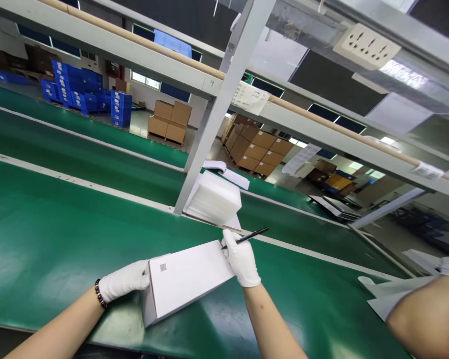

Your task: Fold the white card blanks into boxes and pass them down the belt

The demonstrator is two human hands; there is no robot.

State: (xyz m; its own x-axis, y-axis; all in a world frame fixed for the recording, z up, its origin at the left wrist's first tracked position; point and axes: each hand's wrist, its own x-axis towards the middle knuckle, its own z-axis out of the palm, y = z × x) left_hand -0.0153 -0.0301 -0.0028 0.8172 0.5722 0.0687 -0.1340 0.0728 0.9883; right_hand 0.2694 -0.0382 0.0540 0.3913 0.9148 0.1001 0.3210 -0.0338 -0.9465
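Left hand [124, 281] grips box [192, 279]; post [219, 117], perhaps foam [217, 197], beyond.

Box [194, 279], on surface [78, 219], between left fingers [141, 282] and right fingers [230, 240]; pen [253, 234], in right fingers; stack of sheets [217, 198], behind box, beside post [203, 149]; cartons [260, 152], farther back.

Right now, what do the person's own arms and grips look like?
Left grip: plain white glove ending at the wrist, then a dark beaded bracelet with some gold-toned beads. Right grip: matching white glove, no bracelet in view. No sleeves or cables visible on either forearm.
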